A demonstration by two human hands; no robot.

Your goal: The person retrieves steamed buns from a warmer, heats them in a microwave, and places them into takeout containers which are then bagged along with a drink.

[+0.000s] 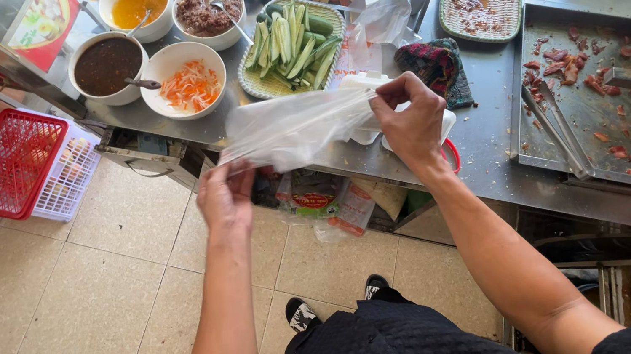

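Observation:
A thin clear plastic bag is stretched between my two hands in front of the steel counter. My left hand pinches its lower left end. My right hand grips the bag's right end near its mouth, just above a stack of white bags or paper at the counter edge. Right behind the bag sits a woven tray of sliced cucumber.
Bowls of shredded carrot, dark sauce, yellow sauce and minced meat stand at the counter's left. A griddle with meat scraps and tongs lies right. Red and white baskets rest on the tiled floor.

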